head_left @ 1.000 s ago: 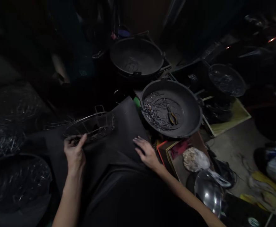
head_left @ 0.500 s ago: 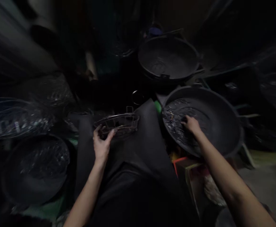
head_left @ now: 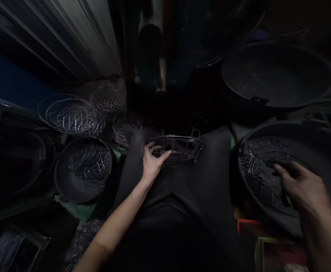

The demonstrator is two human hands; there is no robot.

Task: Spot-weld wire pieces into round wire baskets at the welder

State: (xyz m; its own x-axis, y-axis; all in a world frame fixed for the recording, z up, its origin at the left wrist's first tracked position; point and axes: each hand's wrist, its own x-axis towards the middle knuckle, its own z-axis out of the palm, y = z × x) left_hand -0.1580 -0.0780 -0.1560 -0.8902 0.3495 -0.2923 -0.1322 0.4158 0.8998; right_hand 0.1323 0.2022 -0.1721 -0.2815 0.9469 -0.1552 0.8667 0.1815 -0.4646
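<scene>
The left hand (head_left: 153,163) closes its grip on the near-left rim of a small oval wire basket frame of bright metal (head_left: 178,148), thumb lying along the rim and fingers curled inside it. The frame rests on the dark cloth over the person's lap (head_left: 182,189), at the middle of the scene, which serves as the work surface and keeps the frame steady and close to the eyes.

The right hand (head_left: 304,189) reaches down into a wide black round pan (head_left: 318,151) at the right, fingers bent over a heap of short thin metal wires (head_left: 256,170); whether the grip has closed on any wire I cannot tell, as the hand is blurred and dark. The pan stands just beside the lap, so loose pieces lie within easy reach.

To the left, a smaller black round pan holding finished wire baskets (head_left: 86,166) sits near the knee, with a stack of round wire baskets (head_left: 70,115) farther off. Another large black pan (head_left: 275,75) stands at the far right.

No brand, label or writing can be read anywhere; the scene is too dim.
</scene>
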